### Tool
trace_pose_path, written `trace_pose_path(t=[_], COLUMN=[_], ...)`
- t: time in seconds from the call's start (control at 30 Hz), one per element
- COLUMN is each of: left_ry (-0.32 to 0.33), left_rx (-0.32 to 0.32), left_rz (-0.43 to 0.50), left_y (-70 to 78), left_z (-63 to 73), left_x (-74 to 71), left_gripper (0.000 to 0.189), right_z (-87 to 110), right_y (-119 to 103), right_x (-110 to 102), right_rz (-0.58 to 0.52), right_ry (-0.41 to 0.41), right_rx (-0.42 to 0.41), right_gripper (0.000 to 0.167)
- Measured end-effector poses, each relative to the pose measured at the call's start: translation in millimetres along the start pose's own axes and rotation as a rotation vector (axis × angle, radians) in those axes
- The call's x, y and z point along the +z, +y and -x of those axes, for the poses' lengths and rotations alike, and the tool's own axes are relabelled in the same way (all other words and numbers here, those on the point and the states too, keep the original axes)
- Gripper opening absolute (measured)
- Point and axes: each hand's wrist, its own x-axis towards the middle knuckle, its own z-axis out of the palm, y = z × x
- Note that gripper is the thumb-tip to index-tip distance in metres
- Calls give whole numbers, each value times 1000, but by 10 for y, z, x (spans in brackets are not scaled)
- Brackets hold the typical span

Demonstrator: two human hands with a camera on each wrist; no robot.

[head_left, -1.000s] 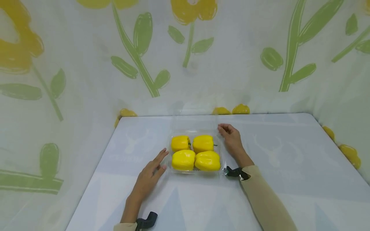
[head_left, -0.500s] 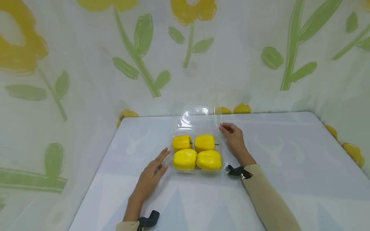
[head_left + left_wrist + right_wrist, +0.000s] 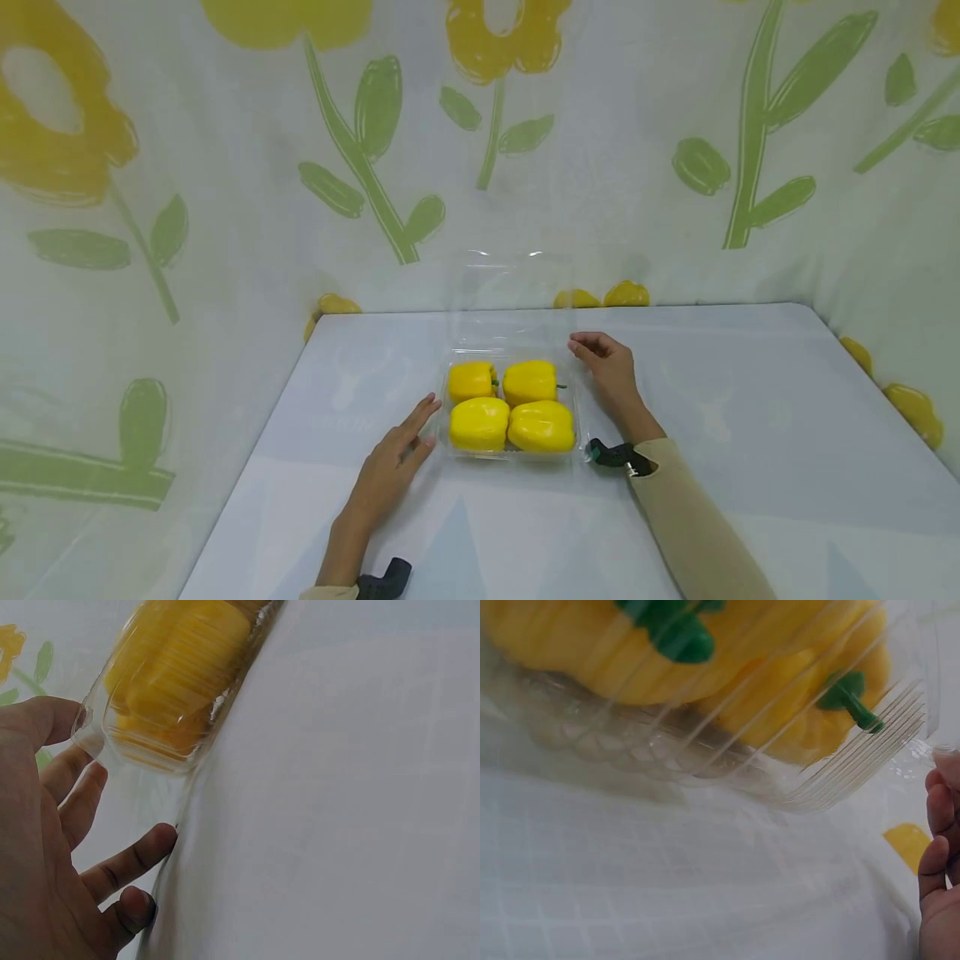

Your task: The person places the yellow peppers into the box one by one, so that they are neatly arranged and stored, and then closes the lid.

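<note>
A clear plastic clamshell container lies on the table with several yellow bell peppers inside. Its transparent lid stands raised at the far side, hard to make out against the wall. My right hand pinches the right edge of that lid near the hinge, fingers curled; in the right wrist view only part of the hand shows. At the container's left side, my left hand has its fingers extended, and the left wrist view has fingertips touching the clear rim.
The white table carries faint blue and grey prints. Behind it and on both sides hangs a cloth wall with yellow flowers and green leaves. Black wrist devices sit on both wrists below beige sleeves.
The lid swings up: low and barely visible a second ago, tilted with bright glare half a second ago, now higher. My right hand stays at its edge; the left hand barely moves.
</note>
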Motion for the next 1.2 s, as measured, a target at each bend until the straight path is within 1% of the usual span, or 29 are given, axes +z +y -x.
trace_pose_path(t=[0.1,0.2,0.33,0.5,0.73,0.93,1.2], left_ry=[0,-5,-7,-1,-4,-4,-11], left_rx=[0,1,-1,-8,-1,2,0], left_rz=[-8,-6,7,10,27,30,26], left_y=[-2,-2,1,2,6,32,10], left_z=[4,12,13,12,0,0,-3], left_x=[-2,-2,-11,-16,-13,-28,-21], left_gripper=[52,52,51,51,51,51,51], right_z=[4,11,23,26,43,50,68], right_y=[-6,-8,-2,15,30,27,39], right_x=[-7,-15,-32,-53,-98,-120,-137], right_rz=[-12,-49,-81,-75,-86,-87,-92], right_ry=[1,-1,-11,-24,-45,-61,-84], right_rx=[-12,-14,7,9,-32,-35,-49], right_gripper=[39,38,38,37,32,30,30])
